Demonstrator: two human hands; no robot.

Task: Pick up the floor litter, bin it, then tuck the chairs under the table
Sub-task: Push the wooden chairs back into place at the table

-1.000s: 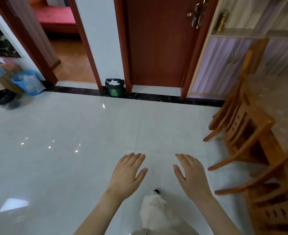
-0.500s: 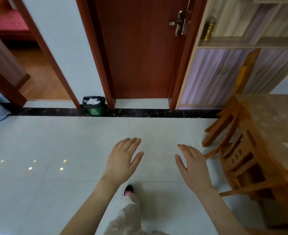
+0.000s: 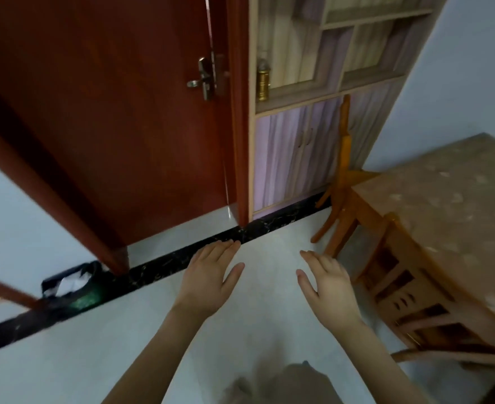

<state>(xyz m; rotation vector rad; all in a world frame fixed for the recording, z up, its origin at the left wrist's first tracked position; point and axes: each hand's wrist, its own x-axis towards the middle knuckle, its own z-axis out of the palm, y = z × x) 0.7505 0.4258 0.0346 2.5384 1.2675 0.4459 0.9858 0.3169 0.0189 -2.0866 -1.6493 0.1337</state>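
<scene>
At far left, the bin (image 3: pixel 74 287), lined in black and showing white paper inside, is standing on the floor (image 3: pixel 65 360) against the dark sill (image 3: pixel 164 265), beside the door (image 3: pixel 109 112). No litter is showing on the visible floor, so binning appears done. At centre, the left hand (image 3: pixel 208 282) is hovering palm down, its grip fully spread and holding nothing. Just beside it, the right hand (image 3: pixel 328 290) is doing likewise, fingers splayed and empty, close to the near chair (image 3: pixel 400 290). At right, this chair is sitting with its slatted back against the tabletop (image 3: pixel 444 205) edge; a second chair (image 3: pixel 344 170) is standing at the far end by the cabinet (image 3: pixel 298 156). Both chairs are solid wood: probably stiff, fairly heavy and not fragile. The top rail of the back is probably offering the firmest hold, with both hands pushing level so that the legs slide rather than tip.
</scene>
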